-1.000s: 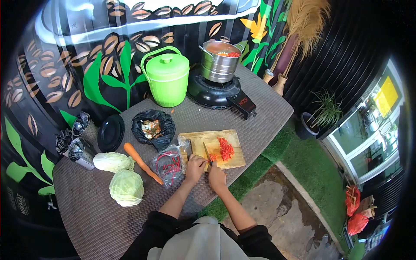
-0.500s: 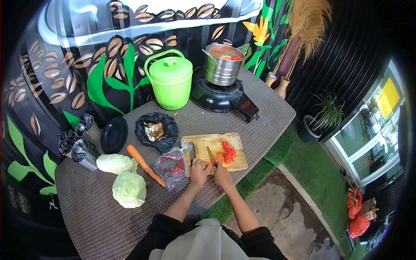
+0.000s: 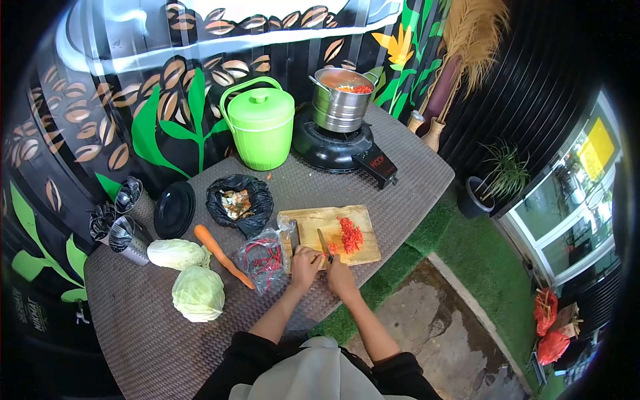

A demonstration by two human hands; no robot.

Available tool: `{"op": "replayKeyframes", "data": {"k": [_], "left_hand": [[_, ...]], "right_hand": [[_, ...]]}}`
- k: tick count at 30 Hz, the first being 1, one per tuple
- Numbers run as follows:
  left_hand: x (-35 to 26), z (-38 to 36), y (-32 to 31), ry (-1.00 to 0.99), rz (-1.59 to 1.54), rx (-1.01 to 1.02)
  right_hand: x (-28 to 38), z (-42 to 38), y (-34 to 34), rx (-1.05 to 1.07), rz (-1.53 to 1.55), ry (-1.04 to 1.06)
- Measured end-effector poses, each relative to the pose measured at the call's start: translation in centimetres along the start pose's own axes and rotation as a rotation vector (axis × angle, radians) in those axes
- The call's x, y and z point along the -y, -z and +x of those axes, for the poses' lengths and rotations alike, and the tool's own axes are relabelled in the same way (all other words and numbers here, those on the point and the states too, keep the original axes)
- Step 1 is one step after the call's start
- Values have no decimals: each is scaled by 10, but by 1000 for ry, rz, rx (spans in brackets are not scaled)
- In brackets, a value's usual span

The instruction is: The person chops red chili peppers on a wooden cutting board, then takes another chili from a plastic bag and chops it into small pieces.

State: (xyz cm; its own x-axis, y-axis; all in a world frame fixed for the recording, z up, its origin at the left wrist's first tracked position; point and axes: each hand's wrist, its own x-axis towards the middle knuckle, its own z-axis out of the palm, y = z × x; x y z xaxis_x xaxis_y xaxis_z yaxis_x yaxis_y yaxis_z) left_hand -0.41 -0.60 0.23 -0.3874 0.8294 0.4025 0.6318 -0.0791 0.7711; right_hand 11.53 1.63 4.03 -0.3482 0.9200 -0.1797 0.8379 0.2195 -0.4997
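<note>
My right hand [image 3: 341,277] grips a kitchen knife [image 3: 323,239], its blade pointing away from me over the wooden cutting board [image 3: 308,220]. Beside it, my left hand [image 3: 306,264] rests at the board's near edge with fingers curled; what they hold is hidden. A few red bits lie by the blade, and a heap of finely chopped red chilli [image 3: 351,235] sits on the board's right half. Left of the board, a clear plastic bag [image 3: 263,261] with red chillies in it touches the board's edge. A dark-handled item [image 3: 294,235] lies along the board's left side.
A carrot [image 3: 220,253], a napa cabbage [image 3: 177,253] and a round cabbage [image 3: 198,294] lie to the left. Behind are a black-bagged bowl of scraps [image 3: 257,212], a green lidded bucket [image 3: 263,133], and a steel pot [image 3: 337,110] on a portable stove [image 3: 320,147].
The right hand and knife have shifted very slightly at the board, with the blade a little more upright. The left hand stays nearly in place. The view has moved slightly.
</note>
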Motion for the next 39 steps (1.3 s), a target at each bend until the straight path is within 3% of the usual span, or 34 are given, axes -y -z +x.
{"op": "replayKeyframes", "data": {"k": [6,12,14,18,24,30,39], "left_hand": [[5,-2,-2,-13,-20,4],[4,-1,0,-77,4,-11],[9,-1,-1,-81,4,-2],[8,0,0,-56,-13,16],[10,4,4,0,-22,63],[6,5,2,-60,-8,38],[4,2,7,-104,-2,54]], "right_hand": [[-1,8,-20,-53,47,-46],[-16,10,-10,-7,10,87],[-4,-7,-17,-67,33,-40],[3,-3,-16,-64,36,-50],[-20,19,9,78,32,109],[3,-13,-9,-36,-10,-47],[-15,7,-2,25,9,63]]}}
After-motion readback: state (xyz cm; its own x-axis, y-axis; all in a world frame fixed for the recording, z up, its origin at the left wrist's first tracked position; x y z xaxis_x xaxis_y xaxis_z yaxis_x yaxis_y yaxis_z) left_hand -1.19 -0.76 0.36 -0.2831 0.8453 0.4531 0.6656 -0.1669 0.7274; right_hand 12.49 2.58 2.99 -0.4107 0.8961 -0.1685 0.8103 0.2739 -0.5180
